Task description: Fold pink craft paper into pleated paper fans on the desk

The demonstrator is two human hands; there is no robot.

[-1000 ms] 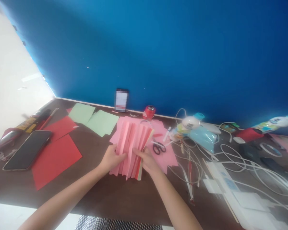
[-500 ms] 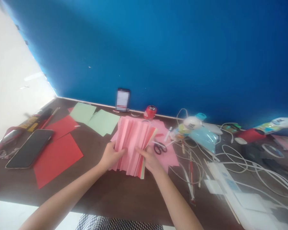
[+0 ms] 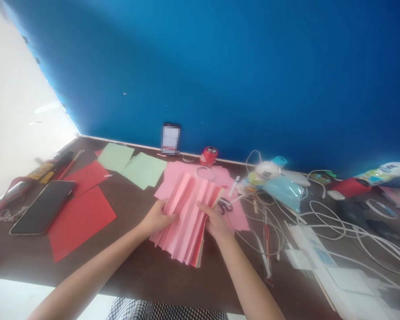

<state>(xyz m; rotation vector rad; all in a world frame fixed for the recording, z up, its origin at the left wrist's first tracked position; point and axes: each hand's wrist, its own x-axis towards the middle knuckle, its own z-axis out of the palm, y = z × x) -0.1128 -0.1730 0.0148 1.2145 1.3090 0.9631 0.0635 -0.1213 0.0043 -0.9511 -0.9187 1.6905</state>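
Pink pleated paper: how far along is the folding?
Done: the pink pleated paper carries accordion creases across its whole visible width. In hand: left hand and right hand each grip a side. Left: red sheets and green sheets lie flat, uncreased; scissors lie beside.

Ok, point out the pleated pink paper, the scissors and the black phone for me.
pleated pink paper (image 3: 186,218), head view, middle of the folded pleats between the hands.
scissors (image 3: 225,205), head view, on the black handle loops.
black phone (image 3: 43,206), head view, centre of its dark screen.
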